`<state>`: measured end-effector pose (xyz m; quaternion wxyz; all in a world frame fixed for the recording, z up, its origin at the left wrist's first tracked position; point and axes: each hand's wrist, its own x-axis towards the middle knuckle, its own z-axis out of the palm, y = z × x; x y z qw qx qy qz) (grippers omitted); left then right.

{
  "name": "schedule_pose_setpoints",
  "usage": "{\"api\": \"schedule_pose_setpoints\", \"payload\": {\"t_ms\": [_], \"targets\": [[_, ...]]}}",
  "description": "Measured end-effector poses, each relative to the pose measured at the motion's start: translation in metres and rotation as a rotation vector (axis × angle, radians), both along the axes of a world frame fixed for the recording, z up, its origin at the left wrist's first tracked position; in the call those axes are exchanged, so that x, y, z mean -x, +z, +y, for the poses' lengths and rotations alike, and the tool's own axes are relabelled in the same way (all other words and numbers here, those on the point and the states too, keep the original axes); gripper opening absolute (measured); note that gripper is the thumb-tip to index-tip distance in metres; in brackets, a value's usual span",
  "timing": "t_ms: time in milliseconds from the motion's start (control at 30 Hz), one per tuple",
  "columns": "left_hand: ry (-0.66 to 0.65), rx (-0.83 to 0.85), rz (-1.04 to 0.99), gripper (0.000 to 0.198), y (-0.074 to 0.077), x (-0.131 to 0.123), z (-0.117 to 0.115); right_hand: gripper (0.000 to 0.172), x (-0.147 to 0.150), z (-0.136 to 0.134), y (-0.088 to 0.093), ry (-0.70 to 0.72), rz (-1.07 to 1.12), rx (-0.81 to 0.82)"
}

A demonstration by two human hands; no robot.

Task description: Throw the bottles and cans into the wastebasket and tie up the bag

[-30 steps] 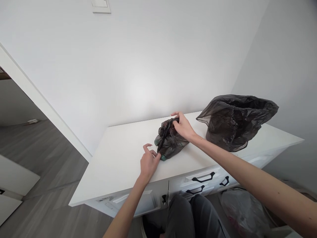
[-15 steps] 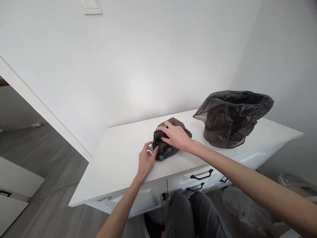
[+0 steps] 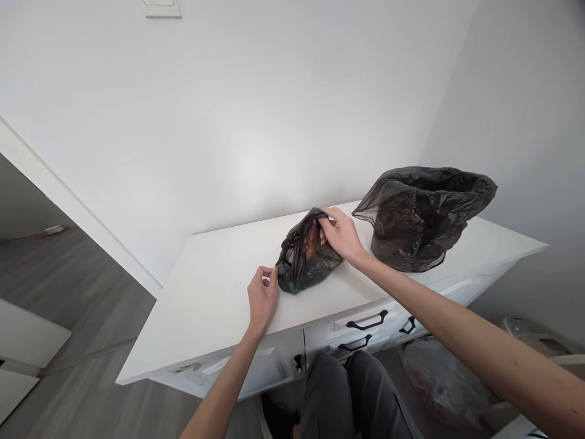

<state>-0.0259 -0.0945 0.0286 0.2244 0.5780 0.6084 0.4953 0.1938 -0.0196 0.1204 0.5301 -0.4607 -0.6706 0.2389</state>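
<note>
Your left hand [image 3: 262, 296], in the head view, has its thumb and fingertips drawn together, seemingly pinching the edge of a small dark bag [image 3: 315, 263] just to its right. Your right hand [image 3: 340, 233] grips the same bag's far rim, thumb curled over the film. The bag rests on the white tabletop [image 3: 219, 274] between your two hands, its mouth parted; something reddish shows inside, beside the right hand's fingers, and green patches show nearer the left hand. Beyond your right hand, to its right, a larger dark bag [image 3: 406, 225] stands with its mouth gaping.

Watch the thin film: pulling your hands apart too hard could stretch or split it at either pinch. If the left hand's light hold slips, that edge could fold inward and the bag could tip, spilling what is in it. Your right forearm passes close in front of the larger bag, so a wide elbow swing could knock it over.
</note>
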Motion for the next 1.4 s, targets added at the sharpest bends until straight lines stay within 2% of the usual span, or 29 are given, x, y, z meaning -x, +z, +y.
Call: {"api": "schedule_pose_setpoints", "payload": {"t_ms": [133, 200, 300, 400, 467, 567, 633, 733, 800, 1000, 1133, 1267, 1400], "targets": [[0.076, 0.023, -0.017, 0.03, 0.0, 0.001, 0.0, 0.023, -0.008, 0.008, 0.006, 0.006, 0.575, 0.087], [0.124, 0.035, -0.003, 0.027, -0.001, 0.002, 0.0, 0.025, -0.016, 0.012, 0.009, -0.01, 0.715, 0.109], [0.17, 0.07, 0.002, 0.024, -0.002, 0.003, 0.0, 0.024, -0.031, 0.014, 0.009, -0.018, 0.811, 0.145], [0.199, 0.026, -0.01, 0.022, -0.002, 0.002, -0.005, 0.025, -0.042, 0.011, 0.003, 0.006, 0.811, 0.188], [0.237, -0.154, 0.057, 0.022, -0.001, -0.002, -0.01, 0.028, -0.046, 0.007, -0.004, 0.018, 0.771, 0.203], [0.228, -0.483, 0.312, 0.032, 0.006, -0.012, -0.02, 0.029, -0.05, -0.002, -0.013, 0.015, 0.692, 0.203], [0.142, -0.565, 0.483, 0.039, 0.013, -0.019, -0.025, 0.029, -0.051, -0.008, -0.018, 0.008, 0.645, 0.196], [0.022, -0.528, 0.625, 0.044, 0.022, -0.029, -0.03, 0.029, -0.055, -0.016, -0.022, 0.014, 0.606, 0.192], [-0.043, -0.526, 0.687, 0.036, 0.023, -0.034, -0.036, 0.028, -0.058, -0.02, -0.026, 0.026, 0.597, 0.205], [-0.256, -0.601, 0.846, 0.016, 0.005, -0.042, -0.059, 0.025, -0.078, -0.028, -0.048, 0.073, 0.478, 0.246], [-0.251, -0.51, 0.772, 0.018, 0.003, -0.038, -0.063, 0.024, -0.092, -0.025, -0.074, 0.099, 0.386, 0.114], [-0.184, -0.462, 0.637, 0.029, 0.021, -0.039, -0.049, 0.021, -0.097, -0.012, -0.104, 0.16, 0.472, -0.001], [-0.152, -0.492, 0.642, 0.026, 0.039, -0.051, -0.021, 0.023, -0.096, 0.001, -0.133, 0.2, 0.607, 0.007]]}}
